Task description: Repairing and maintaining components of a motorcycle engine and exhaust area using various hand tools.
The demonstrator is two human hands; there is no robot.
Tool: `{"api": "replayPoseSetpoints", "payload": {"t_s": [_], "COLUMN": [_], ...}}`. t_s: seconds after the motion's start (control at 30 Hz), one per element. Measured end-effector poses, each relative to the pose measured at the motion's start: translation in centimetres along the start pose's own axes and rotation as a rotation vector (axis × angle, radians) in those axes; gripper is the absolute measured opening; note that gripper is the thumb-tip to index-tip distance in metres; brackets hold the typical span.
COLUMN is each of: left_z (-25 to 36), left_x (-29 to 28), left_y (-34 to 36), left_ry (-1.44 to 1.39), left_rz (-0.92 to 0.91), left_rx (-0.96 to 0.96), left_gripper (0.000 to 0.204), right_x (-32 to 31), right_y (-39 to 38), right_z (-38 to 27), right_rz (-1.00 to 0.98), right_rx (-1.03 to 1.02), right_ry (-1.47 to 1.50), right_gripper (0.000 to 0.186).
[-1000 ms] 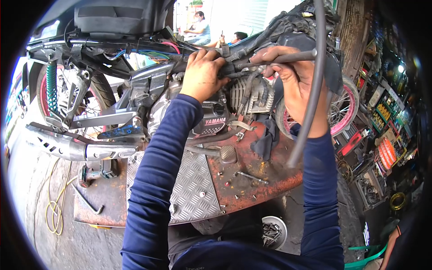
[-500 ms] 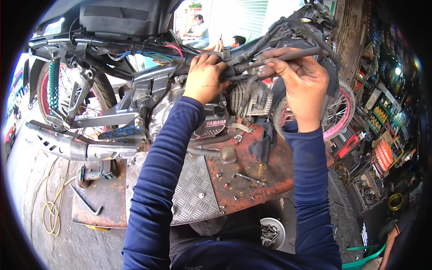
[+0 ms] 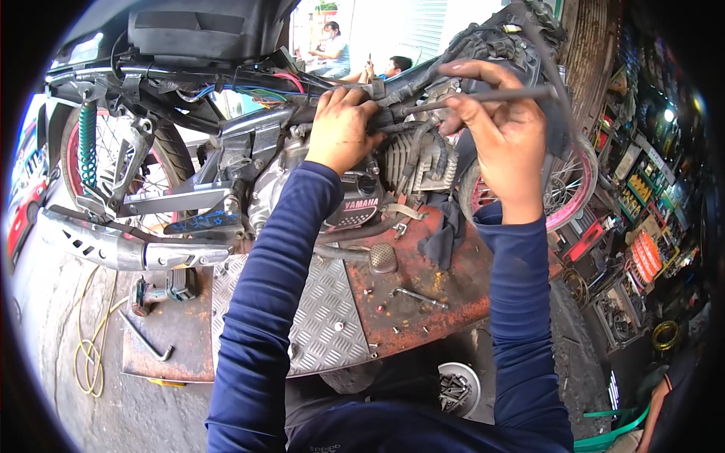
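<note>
A motorcycle stands side-on before me, its finned engine [image 3: 414, 164] at the middle. My left hand [image 3: 343, 132] is closed, fingers curled over a dark part just above the engine; what they grip is hidden under them. In my right hand [image 3: 504, 140] is a dark T-handle wrench [image 3: 502, 95], its shaft lying between thumb and fingers, with the index finger stretched above it. The shaft runs left toward the dark fitting beside my left hand, and its tip is hard to make out there. At its right end the crossbar [image 3: 545, 57] looks smeared by motion.
The red stand [image 3: 476, 309] under the motorcycle holds a metal tread plate [image 3: 325, 317], a wrench [image 3: 420, 299], loose bolts, a cordless tool [image 3: 162, 291] and a bent bar [image 3: 145, 336]. A bowl of metal parts [image 3: 459, 389] sits below. Tool racks [image 3: 642, 181] line the right.
The wrench's crossbar has turned and now stands longer and more blurred. My right fingers have spread a little around the shaft. My left hand stays nearly in place.
</note>
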State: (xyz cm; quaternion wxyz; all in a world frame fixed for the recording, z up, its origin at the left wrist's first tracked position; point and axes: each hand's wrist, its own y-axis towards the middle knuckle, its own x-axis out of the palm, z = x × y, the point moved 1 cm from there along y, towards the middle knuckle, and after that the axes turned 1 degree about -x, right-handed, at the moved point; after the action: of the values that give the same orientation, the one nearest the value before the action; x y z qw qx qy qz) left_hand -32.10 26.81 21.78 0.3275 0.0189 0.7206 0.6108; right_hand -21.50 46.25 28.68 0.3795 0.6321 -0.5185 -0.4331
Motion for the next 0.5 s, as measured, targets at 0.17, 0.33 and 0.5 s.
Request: {"api": "replayPoseSetpoints", "payload": {"t_s": [0.17,0.33,0.5], "left_z": [-0.1,-0.5,-0.1], "left_x": [-0.1,0.0,0.0], "left_y": [0.1,-0.2,0.0], "left_ry": [-0.003,-0.030,-0.021], "left_rz": [-0.004,-0.008,-0.017], "left_rx": [-0.003,0.028,0.025], "left_gripper": [0.041,0.040,0.040], "right_x": [-0.3,0.2,-0.2], "right_y": [-0.5,0.2,-0.5], "right_z": [0.0,-1.0,-0.1], "right_rz": [0.035,-0.009,-0.008], "right_rx": [-0.082,0.069,-0.052], "right_ry": [-0.086,-0.111,-0.039], "right_gripper": [0.011,0.009,0.016]}}
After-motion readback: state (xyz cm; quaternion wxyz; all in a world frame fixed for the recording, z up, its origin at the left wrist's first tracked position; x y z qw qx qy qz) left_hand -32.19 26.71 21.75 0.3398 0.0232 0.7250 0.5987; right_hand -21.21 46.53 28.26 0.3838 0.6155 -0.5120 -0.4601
